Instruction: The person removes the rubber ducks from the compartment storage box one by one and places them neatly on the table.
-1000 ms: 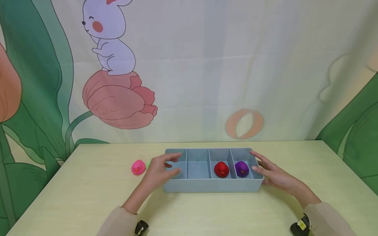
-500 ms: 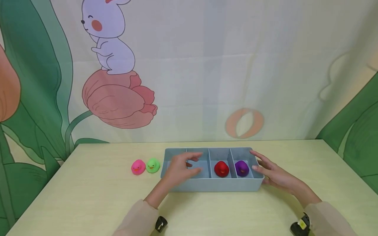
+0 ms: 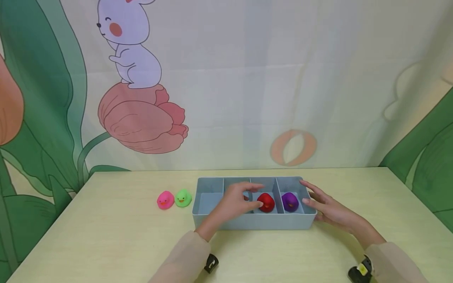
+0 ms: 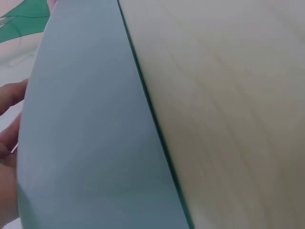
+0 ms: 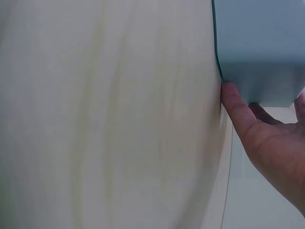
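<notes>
A blue-grey divided box (image 3: 255, 222) stands on the table. My left hand (image 3: 234, 201) reaches over its middle, thumb and fingers spread apart; the thumb tip overlaps the left edge of a red toy duck (image 3: 267, 203), and contact is unclear. Beside that duck, a purple toy duck (image 3: 290, 202) sits in the rightmost compartment. My right hand (image 3: 329, 209) rests against the box's right end, and the right wrist view shows its fingertips (image 5: 229, 90) touching the wall. In the left wrist view the box's side (image 4: 90, 119) hides most of the left hand.
Left of the box, a pink toy duck (image 3: 165, 200) and a green toy duck (image 3: 183, 198) sit side by side on the pale wooden table (image 3: 106, 232). A printed curtain (image 3: 219, 98) hangs behind the table's far edge.
My left hand has moved right across the box, from its left end to the red duck, uncovering the green duck. The right hand has stayed at the box's right end.
</notes>
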Demonstrator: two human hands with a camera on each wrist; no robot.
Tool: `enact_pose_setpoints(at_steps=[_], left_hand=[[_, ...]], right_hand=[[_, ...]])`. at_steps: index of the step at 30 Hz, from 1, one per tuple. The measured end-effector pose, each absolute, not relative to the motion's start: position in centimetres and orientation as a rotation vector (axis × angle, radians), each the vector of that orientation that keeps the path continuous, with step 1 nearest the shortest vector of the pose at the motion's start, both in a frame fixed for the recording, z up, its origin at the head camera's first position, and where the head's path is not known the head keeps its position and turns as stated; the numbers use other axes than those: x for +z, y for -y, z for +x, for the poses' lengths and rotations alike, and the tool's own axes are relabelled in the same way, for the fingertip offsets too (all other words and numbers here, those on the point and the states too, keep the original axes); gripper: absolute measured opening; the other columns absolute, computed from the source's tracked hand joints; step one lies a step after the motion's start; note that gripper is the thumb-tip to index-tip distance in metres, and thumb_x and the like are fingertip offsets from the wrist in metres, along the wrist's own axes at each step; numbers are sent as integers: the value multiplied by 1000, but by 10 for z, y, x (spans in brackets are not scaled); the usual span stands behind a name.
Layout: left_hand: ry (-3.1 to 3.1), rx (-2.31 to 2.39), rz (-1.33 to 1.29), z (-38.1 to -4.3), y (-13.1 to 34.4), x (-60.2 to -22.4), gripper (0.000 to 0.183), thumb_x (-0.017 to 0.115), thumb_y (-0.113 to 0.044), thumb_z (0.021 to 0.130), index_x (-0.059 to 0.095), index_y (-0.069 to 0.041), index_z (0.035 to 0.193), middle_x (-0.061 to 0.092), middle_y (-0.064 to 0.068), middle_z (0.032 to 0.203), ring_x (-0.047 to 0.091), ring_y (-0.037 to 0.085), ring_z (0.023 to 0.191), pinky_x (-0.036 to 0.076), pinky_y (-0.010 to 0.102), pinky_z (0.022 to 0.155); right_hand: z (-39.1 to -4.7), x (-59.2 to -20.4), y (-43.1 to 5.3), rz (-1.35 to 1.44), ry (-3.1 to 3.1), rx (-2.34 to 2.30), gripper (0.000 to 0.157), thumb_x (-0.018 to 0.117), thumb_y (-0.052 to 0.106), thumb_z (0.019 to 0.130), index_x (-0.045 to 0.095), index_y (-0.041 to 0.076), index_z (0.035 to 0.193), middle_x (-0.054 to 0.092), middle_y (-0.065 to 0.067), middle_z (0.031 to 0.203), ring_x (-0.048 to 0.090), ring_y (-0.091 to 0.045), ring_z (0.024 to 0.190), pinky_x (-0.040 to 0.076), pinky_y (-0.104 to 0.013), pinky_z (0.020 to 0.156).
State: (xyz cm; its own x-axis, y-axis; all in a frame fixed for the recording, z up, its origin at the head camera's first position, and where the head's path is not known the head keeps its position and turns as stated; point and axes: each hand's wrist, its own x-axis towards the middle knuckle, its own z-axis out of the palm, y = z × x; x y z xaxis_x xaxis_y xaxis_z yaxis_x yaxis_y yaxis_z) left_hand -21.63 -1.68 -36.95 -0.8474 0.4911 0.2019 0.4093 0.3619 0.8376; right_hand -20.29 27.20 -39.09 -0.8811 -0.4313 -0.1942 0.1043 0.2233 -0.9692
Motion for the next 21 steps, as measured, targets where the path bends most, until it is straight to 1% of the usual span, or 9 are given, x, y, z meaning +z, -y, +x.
enact_pose_setpoints(at_steps=[1, 3, 5, 7, 8, 10, 13, 17, 21], left_hand=[[-2526, 1496, 834, -217, 15, -370, 41, 69, -8, 78, 61, -8, 119, 60, 10, 114, 57, 29, 92, 48, 18, 65], [-2543, 1449, 840, -219, 11, -370, 42, 69, -9, 79, 60, -8, 119, 60, 12, 115, 57, 29, 92, 47, 19, 58], [-2568, 1391, 856, -221, 7, -371, 42, 69, -10, 79, 60, -7, 120, 59, 12, 116, 56, 28, 93, 45, 19, 55], [-2596, 1327, 875, -224, 3, -371, 43, 69, -10, 79, 60, -7, 120, 60, 10, 118, 55, 27, 98, 45, 19, 58], [-2611, 1295, 887, -225, 1, -372, 43, 69, -10, 79, 60, -7, 120, 60, 9, 118, 53, 24, 105, 46, 18, 61], [-2636, 1227, 898, -227, -3, -372, 43, 69, -11, 79, 59, -7, 121, 60, 6, 119, 52, 22, 108, 47, 17, 65], [-2643, 1157, 890, -229, -7, -371, 43, 69, -10, 79, 59, -7, 121, 59, 5, 120, 52, 20, 108, 47, 15, 64], [-2659, 1060, 884, -231, -12, -370, 42, 68, -9, 79, 60, -7, 120, 59, 6, 119, 55, 14, 88, 45, 15, 55], [-2752, 871, 926, -234, -17, -368, 40, 70, -9, 78, 62, -9, 117, 62, 4, 114, 49, 9, 74, 41, 15, 54]], right_hand=[[-203, -391, -272, -298, -2080, -1698, 68, 45, 26, 96, -1, 21, 147, -18, -25, 146, 6, -51, 131, 33, -57, 95], [-203, -391, -272, -297, -2080, -1698, 68, 45, 27, 96, -1, 22, 147, -19, -25, 146, 5, -51, 131, 33, -57, 95], [-203, -391, -272, -294, -2080, -1697, 68, 45, 27, 96, -1, 22, 147, -19, -25, 146, 5, -51, 131, 33, -58, 95], [-203, -391, -272, -290, -2082, -1695, 68, 45, 27, 96, -1, 22, 147, -19, -25, 146, 4, -51, 131, 33, -58, 95], [-203, -391, -272, -288, -2080, -1696, 68, 45, 27, 96, -1, 22, 147, -19, -25, 146, 4, -51, 131, 33, -58, 95], [-203, -391, -272, -284, -2079, -1697, 68, 45, 27, 96, 0, 23, 147, -19, -25, 146, 4, -51, 131, 33, -58, 95], [-203, -391, -272, -293, -2075, -1701, 68, 44, 27, 96, -1, 23, 147, -20, -25, 146, 4, -51, 131, 33, -58, 95], [-203, -391, -272, -296, -2067, -1709, 68, 44, 27, 96, -1, 22, 147, -20, -25, 146, 5, -51, 131, 33, -58, 95], [-204, -392, -272, -293, -2067, -1706, 68, 44, 26, 96, -1, 22, 147, -20, -25, 146, 5, -51, 131, 34, -58, 95]])
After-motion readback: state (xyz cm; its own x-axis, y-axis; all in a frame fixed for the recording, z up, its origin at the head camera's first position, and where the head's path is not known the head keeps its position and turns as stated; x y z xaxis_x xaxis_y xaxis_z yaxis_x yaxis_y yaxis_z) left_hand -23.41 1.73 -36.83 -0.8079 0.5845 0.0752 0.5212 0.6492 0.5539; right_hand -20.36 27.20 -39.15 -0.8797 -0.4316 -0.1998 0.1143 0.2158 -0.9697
